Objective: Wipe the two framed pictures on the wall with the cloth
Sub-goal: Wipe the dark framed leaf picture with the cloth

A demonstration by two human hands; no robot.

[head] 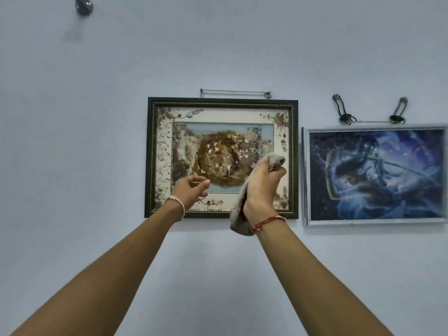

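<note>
Two framed pictures hang side by side on a pale blue wall. The left picture has a dark frame, a floral mat and a brown nest-like image. The right picture has a silver frame and a blue image; its right edge is cut off. My right hand grips a grey cloth in front of the lower right part of the dark-framed picture; the cloth hangs down past my wrist. My left hand is raised before that picture's lower left part, fingers loosely curled, holding nothing.
A metal wire hanger sits above the dark frame. Two black hooks hold the silver frame. A dark round fixture projects from the wall at the top left. Bare wall lies below and left of the pictures.
</note>
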